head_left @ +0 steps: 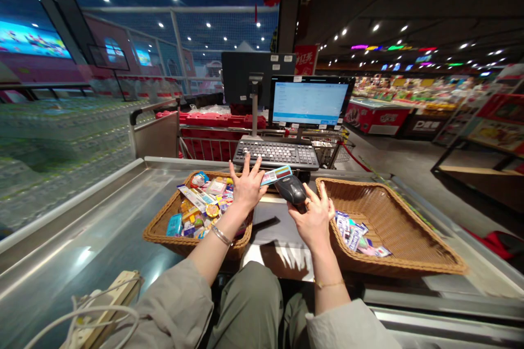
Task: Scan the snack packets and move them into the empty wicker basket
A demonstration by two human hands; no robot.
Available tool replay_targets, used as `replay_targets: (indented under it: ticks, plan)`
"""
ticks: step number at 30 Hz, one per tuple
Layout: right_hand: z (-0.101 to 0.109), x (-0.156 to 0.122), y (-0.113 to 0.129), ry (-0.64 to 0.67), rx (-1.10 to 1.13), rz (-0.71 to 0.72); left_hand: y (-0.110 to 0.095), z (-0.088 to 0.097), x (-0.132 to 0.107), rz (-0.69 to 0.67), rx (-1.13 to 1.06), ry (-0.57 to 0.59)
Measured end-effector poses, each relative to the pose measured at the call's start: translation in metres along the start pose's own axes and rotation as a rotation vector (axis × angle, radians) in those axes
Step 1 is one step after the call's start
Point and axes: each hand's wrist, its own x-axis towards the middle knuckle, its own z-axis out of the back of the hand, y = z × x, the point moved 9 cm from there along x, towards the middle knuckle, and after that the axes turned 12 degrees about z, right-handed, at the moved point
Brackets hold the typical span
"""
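My left hand [248,188] is near the front edge of the keyboard, some fingers stretched toward the keys. A flat light-blue packet [276,174] with a barcode label sticks out from its thumb side, held there. My right hand [313,212] grips a black barcode scanner [291,191], whose head lies close to the packet's right end. Below my left hand, a wicker basket [158,232] is filled with mixed small packaged goods [204,204]. Beside my right hand, a second wicker basket [403,218] holds several small wrapped packets [356,237] in its left part.
A black keyboard [278,151] stands ahead, with a lit monitor [309,101] and another screen's dark back [245,79] behind it. A power strip with white cables [106,305] lies on the metal counter [82,229]. Shopping carts [204,144] stand beyond the counter.
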Motion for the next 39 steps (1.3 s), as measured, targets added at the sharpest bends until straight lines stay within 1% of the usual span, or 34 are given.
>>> replay_targets:
  ticks: [13,18,27,33,39]
  plan:
    - [0.002,0.001,0.002,0.017,0.017,0.008,-0.004,0.001,0.002,-0.003,-0.008,-0.002]
    - [0.004,0.000,0.003,-0.004,0.016,0.029,-0.005,-0.002,0.004,-0.013,-0.001,-0.012]
    - [0.006,0.000,0.002,0.009,0.001,0.032,-0.006,-0.003,0.005,-0.019,-0.011,-0.015]
    - [0.017,-0.001,-0.007,-0.038,-0.044,-0.014,-0.012,-0.004,0.007,-0.026,-0.033,-0.021]
    - [0.038,-0.005,-0.025,-0.133,-0.094,-0.084,-0.030,-0.007,0.010,-0.055,-0.047,-0.011]
